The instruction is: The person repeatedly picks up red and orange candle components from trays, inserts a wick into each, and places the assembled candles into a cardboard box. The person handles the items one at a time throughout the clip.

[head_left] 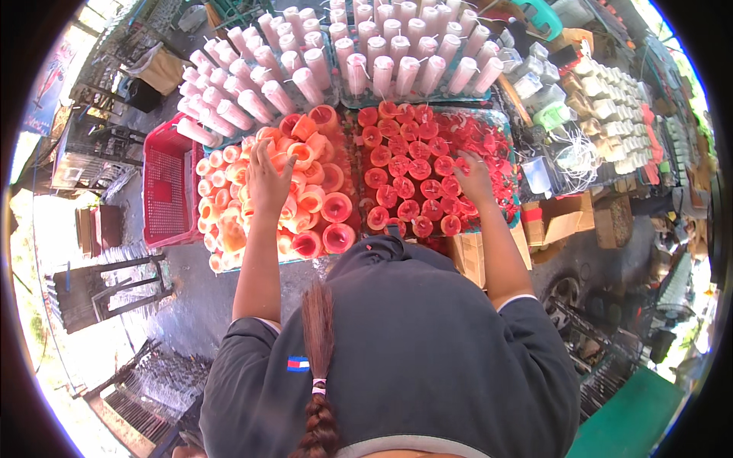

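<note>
My left hand (pixel 269 182) is over a crowded batch of orange and red cup-shaped wax pieces (pixel 336 207). Its fingers are spread and its thumb stands apart, with nothing visible in its grasp. At the right side of the neighbouring tray, my right hand (pixel 476 180) reaches in among red round candles (pixel 419 169) with pale wicks. Its fingers are bent close together at the red pieces; what they pinch is too small to make out. Loose red wax scraps (pixel 489 141) lie beside that hand.
Rows of tall pale-pink candles (pixel 382 72) stand on trays beyond both batches. A red plastic crate (pixel 169 183) is at the left. White block-like pieces (pixel 611 107) and a bundle of white string (pixel 574 162) lie at the right. Cardboard boxes (pixel 561 221) sit below the right tray.
</note>
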`<action>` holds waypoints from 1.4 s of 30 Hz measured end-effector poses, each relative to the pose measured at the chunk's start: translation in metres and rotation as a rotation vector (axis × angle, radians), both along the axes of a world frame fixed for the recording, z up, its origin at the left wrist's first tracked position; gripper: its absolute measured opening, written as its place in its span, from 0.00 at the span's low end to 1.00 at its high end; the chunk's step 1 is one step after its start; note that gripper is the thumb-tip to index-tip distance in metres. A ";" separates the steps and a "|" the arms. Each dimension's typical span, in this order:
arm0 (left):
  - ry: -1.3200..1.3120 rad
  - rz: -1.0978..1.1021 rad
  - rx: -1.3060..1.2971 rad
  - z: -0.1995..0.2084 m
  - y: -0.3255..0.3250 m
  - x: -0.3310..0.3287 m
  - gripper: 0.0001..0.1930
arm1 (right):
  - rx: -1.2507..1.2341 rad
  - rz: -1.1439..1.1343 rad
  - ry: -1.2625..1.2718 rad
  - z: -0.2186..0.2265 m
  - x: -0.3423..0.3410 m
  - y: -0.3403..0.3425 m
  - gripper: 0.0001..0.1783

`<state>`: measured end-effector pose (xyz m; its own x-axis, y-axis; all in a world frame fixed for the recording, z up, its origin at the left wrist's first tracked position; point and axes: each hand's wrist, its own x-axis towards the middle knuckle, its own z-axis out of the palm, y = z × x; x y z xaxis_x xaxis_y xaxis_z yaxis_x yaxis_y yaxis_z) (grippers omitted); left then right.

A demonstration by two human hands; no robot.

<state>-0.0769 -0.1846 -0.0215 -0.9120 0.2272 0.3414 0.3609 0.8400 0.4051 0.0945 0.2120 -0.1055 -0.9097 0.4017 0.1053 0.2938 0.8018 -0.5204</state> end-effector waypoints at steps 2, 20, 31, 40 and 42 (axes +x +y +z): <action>-0.039 -0.031 -0.037 -0.004 -0.004 -0.009 0.28 | 0.014 0.053 -0.036 0.005 -0.007 -0.002 0.25; 0.002 -0.002 0.099 0.024 0.009 -0.011 0.18 | 0.132 0.542 -0.588 0.006 -0.055 0.044 0.32; -0.010 0.046 0.400 0.055 0.021 0.015 0.11 | 0.095 0.643 -0.622 -0.001 -0.064 0.063 0.31; -0.222 -0.005 0.731 0.072 0.039 0.040 0.08 | -0.786 0.231 -0.683 -0.004 -0.062 0.088 0.25; -0.242 -0.176 0.744 0.057 0.058 0.045 0.08 | -0.707 0.299 -0.536 -0.010 -0.052 0.088 0.24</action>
<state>-0.0319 -0.1269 0.0355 -0.9521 0.1649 0.2574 0.2934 0.2574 0.9207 0.0430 0.2997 -0.1155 -0.8422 -0.0460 -0.5372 0.4681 0.4321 -0.7708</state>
